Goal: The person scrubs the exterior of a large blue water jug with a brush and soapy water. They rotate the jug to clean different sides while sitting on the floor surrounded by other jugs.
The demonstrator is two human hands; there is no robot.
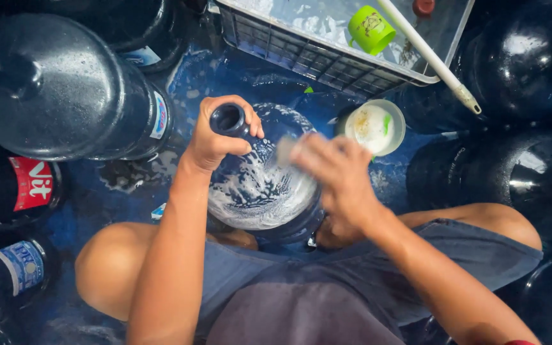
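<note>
A large dark blue water jug [260,185], covered in white soap foam, stands between my knees on a wet blue floor. My left hand [215,137] grips the jug's open neck at its top. My right hand [340,176] is shut on a small pale scrub pad [285,150] and presses it against the jug's foamy shoulder; the hand is blurred with motion.
A small white bowl [375,126] of soapy paste sits just beyond the jug. A grey crate [327,61] of water holds a green cup [370,29] and a white stick [429,57]. Several dark jugs crowd the left [65,89] and right [525,172].
</note>
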